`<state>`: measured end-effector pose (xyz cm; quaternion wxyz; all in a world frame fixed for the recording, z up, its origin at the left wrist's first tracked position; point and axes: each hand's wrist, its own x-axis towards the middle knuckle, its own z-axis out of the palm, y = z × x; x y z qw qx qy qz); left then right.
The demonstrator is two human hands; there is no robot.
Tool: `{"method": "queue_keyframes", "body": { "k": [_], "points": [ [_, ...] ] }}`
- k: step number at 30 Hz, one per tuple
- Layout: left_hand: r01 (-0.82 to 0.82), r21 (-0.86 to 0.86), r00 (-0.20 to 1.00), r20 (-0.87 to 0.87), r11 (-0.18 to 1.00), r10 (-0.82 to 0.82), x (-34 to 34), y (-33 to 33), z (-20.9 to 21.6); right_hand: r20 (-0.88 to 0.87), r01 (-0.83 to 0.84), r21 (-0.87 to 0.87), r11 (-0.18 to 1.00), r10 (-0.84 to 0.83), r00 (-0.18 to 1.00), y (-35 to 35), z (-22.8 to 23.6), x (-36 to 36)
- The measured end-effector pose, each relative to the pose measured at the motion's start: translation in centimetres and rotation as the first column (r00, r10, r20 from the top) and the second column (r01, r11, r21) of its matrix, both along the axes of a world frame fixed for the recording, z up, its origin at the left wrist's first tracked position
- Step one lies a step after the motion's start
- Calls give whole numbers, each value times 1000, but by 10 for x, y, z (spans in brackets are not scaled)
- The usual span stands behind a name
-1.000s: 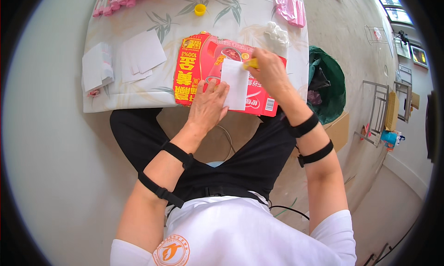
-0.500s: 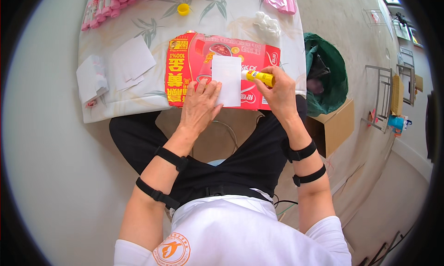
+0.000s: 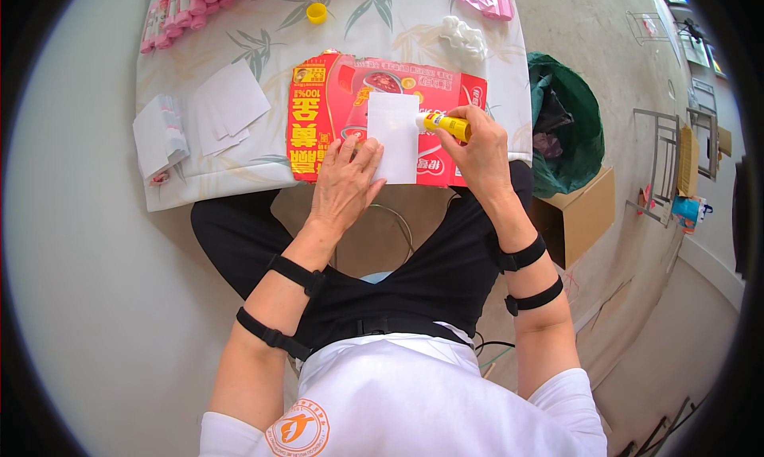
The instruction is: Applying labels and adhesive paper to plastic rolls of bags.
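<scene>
Fingers of the left hand (image 3: 344, 188) lie spread and flat, pressing the left edge of a white paper slip (image 3: 394, 136) down onto a flattened red carton (image 3: 334, 119). Right hand (image 3: 476, 156) has its fingers curled tight around a yellow glue stick (image 3: 446, 124), whose white tip touches the right edge of the slip near its far corner. The slip lies upright on the middle of the carton, which rests on a table (image 3: 239, 178) covered with a leaf-patterned cloth, at its near edge.

Left of the carton, loose white paper pieces (image 3: 231, 107) lie in a fanned group, with a stack of white sheets (image 3: 157, 131) further left. A yellow cap (image 3: 317, 12) sits at the far side, pink rolls (image 3: 179, 7) at the far left corner. A crumpled white wad (image 3: 461, 37) lies far right of the carton. Right of the table, on the floor, stand a green bag (image 3: 569, 123) and a cardboard box (image 3: 585, 214).
</scene>
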<state>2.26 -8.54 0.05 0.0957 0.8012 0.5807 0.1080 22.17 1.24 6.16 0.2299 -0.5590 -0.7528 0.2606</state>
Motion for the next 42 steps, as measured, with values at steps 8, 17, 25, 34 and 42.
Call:
{"method": "queue_keyframes", "body": {
  "k": [8, 17, 25, 34, 42],
  "points": [
    [-5, -8, 1000, 2, 1000, 5, 1, 0, 2, 66, -142, 47, 989, 139, 988, 7, -8, -21],
    [-5, -36, 1000, -8, 999, 4, 1, -1, 5, 129, -272, 42, 961, 265, 956, 9, -14, -49],
    [-18, -3, 1000, -4, 1000, 18, 2, 1, 5, 195, -297, -33, 954, 298, 935, 19, -7, -22],
    [-27, -22, 1000, -13, 999, 27, 4, 1, -1, 116, -394, -285, 874, 439, 891, -72, 10, 17],
    [-28, -5, 999, -34, 1000, 28, 2, -2, 5, -16, -155, 31, 987, 156, 988, -27, 31, -11]
  ]
}}
